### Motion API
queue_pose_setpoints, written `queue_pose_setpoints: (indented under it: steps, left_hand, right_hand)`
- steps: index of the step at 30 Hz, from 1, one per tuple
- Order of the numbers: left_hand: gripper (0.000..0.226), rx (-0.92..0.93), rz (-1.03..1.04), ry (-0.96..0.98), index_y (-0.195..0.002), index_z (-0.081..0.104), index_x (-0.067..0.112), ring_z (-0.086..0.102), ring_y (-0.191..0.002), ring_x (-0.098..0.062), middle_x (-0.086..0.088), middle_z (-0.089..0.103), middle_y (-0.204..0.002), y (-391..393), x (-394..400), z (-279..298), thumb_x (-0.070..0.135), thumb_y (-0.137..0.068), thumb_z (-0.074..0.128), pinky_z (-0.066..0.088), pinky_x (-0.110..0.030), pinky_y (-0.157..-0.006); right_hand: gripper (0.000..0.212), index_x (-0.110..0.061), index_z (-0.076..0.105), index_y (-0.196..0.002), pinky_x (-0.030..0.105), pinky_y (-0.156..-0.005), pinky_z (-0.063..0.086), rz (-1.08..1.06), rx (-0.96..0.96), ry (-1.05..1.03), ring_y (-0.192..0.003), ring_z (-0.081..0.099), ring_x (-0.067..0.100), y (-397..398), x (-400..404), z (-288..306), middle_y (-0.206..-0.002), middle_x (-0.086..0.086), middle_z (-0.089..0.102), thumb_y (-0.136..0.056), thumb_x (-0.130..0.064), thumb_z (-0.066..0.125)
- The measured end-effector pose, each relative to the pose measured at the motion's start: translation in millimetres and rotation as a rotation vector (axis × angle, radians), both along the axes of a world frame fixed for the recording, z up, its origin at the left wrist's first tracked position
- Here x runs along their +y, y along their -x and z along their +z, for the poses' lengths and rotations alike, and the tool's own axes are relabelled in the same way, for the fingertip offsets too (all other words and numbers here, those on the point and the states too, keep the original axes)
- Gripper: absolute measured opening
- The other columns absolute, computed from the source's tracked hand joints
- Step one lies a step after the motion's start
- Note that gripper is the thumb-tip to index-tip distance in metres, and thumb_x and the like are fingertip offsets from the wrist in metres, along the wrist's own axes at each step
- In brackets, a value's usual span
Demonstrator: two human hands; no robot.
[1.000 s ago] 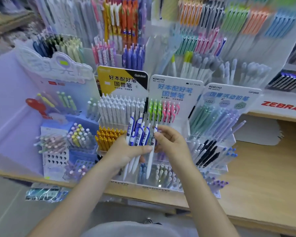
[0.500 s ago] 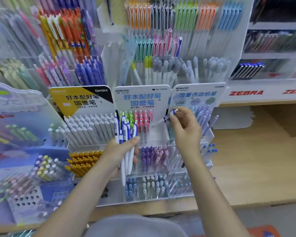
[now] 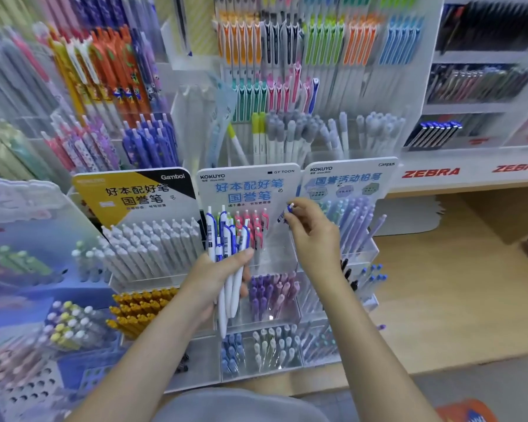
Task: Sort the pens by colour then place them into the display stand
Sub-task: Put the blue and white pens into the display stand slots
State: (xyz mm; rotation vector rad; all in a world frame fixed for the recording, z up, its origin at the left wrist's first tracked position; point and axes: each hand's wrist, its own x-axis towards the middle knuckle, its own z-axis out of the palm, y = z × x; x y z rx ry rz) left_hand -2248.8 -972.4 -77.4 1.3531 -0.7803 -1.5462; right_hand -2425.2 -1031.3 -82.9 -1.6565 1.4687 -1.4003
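Clamped in the left hand point(image 3: 214, 278) is a bundle of white plastic pens with blue clips point(image 3: 226, 257), thumb pressed across their barrels and fingers curled behind, clip ends up and tips hanging below the palm. Pinched between thumb and fingertips of the right hand point(image 3: 313, 236) is a single white pen with a blue clip point(image 3: 285, 212), tilted, its button end poking up past the knuckles.

Taking the clear acrylic tiered display stand with the pale blue KOKUYO header card point(image 3: 247, 187) as the landmark: the bundle stands in front of the stand's top compartment, hiding part of it, just beside the row of white pens with pink clips point(image 3: 255, 223) stored there. The single pen hovers over the right end of that same top compartment, just below the header card's lower right corner. Purple and pink pens point(image 3: 272, 293) fill the tier beneath, and pale blue and white pens point(image 3: 256, 348) the lowest tier.
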Motion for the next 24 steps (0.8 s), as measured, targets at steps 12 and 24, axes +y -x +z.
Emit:
queue_pose_setpoints:
  steps: [12, 24]
  left_hand:
    - [0.023, -0.016, -0.039, 0.02, -0.089, 0.066, 0.005, 0.057, -0.047, -0.024, -0.012, 0.064, -0.063, -0.2, -8.5, 0.4, 0.025, -0.083, 0.075, 0.051, -0.029, -0.05]
    - [0.014, 0.005, -0.09, 0.056, -0.081, 0.067, 0.006, 0.057, -0.047, -0.02, -0.01, 0.064, -0.062, 5.8, -10.1, 2.7, 0.018, -0.081, 0.075, 0.053, -0.029, -0.049]
  right_hand:
    - [0.02, -0.014, 0.07, -0.11, 0.023, -0.082, 0.054, 0.052, 0.174, 0.006, -0.083, 0.064, 0.008, -4.7, -14.0, -2.8, -0.088, -0.008, 0.067, -0.091, -0.009, 0.067]
    - [0.013, -0.009, 0.066, -0.102, 0.032, -0.08, 0.056, 0.035, 0.217, -0.069, -0.08, 0.062, 0.01, -7.9, -21.1, -18.2, -0.087, -0.003, 0.067, -0.089, -0.012, 0.07]
